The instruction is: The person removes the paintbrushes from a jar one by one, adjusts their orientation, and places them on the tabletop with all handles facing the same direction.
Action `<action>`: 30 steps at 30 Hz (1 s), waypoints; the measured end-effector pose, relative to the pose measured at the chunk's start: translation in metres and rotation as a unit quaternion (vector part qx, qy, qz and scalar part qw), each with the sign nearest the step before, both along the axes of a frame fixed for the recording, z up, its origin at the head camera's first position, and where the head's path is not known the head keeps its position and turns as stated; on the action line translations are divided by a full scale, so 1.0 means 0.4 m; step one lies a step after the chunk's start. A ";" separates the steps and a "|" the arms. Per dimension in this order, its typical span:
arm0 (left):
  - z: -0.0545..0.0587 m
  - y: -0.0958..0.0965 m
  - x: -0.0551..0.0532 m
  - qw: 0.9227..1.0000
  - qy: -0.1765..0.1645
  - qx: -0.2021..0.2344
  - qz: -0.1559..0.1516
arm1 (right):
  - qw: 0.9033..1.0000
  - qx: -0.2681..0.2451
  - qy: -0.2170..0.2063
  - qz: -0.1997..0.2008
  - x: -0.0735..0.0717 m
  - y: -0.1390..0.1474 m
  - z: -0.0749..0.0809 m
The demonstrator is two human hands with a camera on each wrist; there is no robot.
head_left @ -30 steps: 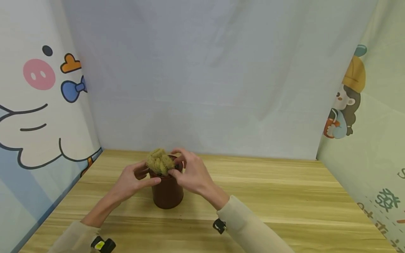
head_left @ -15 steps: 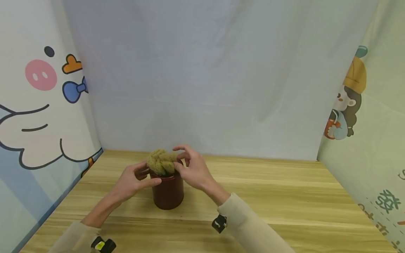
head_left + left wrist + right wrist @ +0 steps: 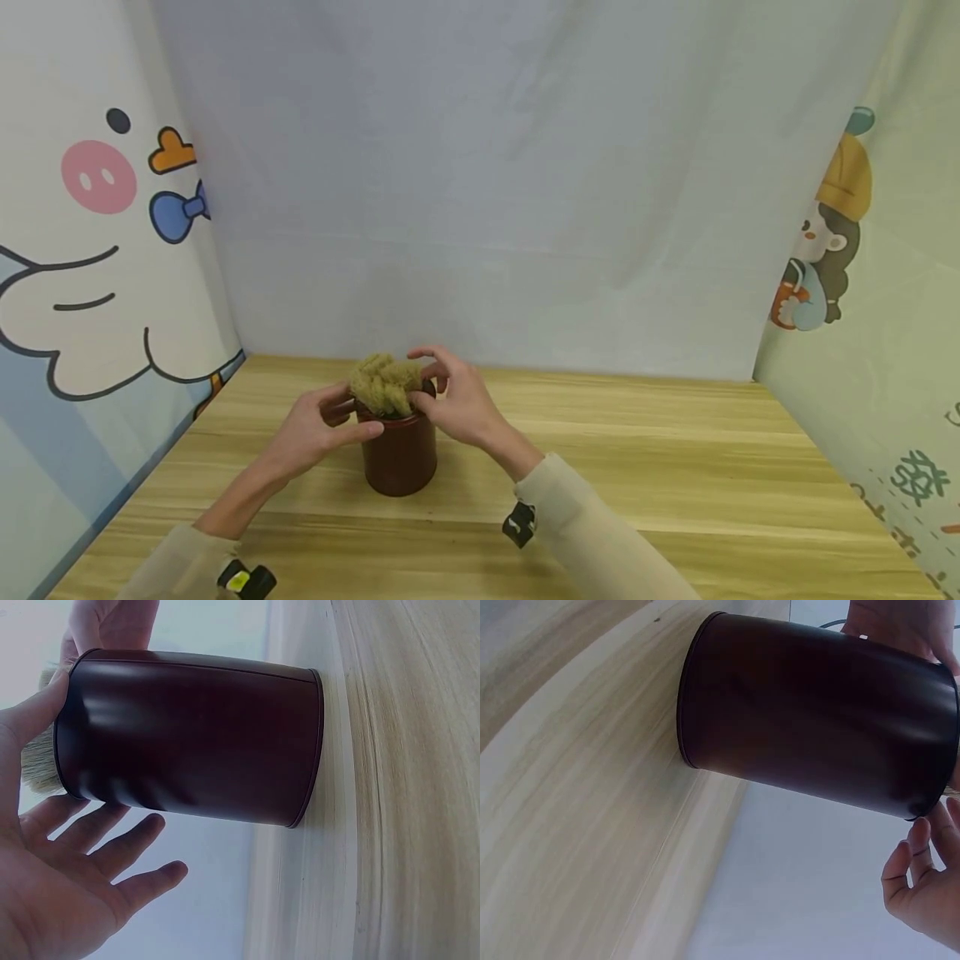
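Note:
A dark reddish-brown cylindrical pot (image 3: 399, 458) stands upright on the wooden table. Out of its mouth bulges a fuzzy, yellow-tan, rope-like bundle (image 3: 382, 385) with twisted strands; the left wrist view shows bristly fibres (image 3: 39, 761) at the rim. My left hand (image 3: 311, 433) holds the pot by its upper left side, thumb across the near rim and fingers behind. At the right side of the mouth, my right hand (image 3: 461, 407) pinches the bundle's edge between thumb and fingers. The pot's inside is hidden beneath the bundle.
The wood-grain table (image 3: 637, 467) extends right of the pot. A pale grey cloth (image 3: 487, 183) hangs behind it, with printed cartoon cloths at the left (image 3: 90, 275) and right (image 3: 885, 350). A small black device (image 3: 519, 523) sits at the right cuff.
The bundle has spread rightward over the pot's mouth, covering much of the dark opening seen earlier. My right hand rose slightly, then dipped a little; my left hand stayed put.

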State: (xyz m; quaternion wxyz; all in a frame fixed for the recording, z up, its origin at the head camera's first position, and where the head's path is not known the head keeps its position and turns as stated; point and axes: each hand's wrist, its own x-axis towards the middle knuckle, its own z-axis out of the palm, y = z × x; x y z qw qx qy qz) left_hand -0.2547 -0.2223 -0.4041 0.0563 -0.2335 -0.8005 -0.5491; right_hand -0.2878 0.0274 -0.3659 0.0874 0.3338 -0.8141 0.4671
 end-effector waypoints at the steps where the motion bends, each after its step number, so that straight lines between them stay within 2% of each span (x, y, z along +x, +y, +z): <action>1: 0.000 0.000 0.000 1.000 0.001 0.001 -0.001 | 1.000 -0.001 0.000 -0.001 0.000 0.000 0.000; 10: 0.003 0.000 0.001 1.000 0.000 0.000 -0.002 | 1.000 -0.025 0.006 -0.005 -0.004 -0.004 -0.002; 15: 0.004 0.000 -0.001 1.000 0.007 0.002 -0.004 | 0.998 -0.050 0.021 0.009 -0.003 -0.006 0.001; 22: 0.002 -0.001 -0.003 1.000 0.007 0.006 -0.004 | 0.996 -0.091 0.001 0.023 -0.008 -0.002 0.009; 30: 0.003 -0.002 -0.001 1.000 -0.001 0.001 -0.002 | 0.998 -0.049 0.033 0.030 -0.020 -0.002 -0.001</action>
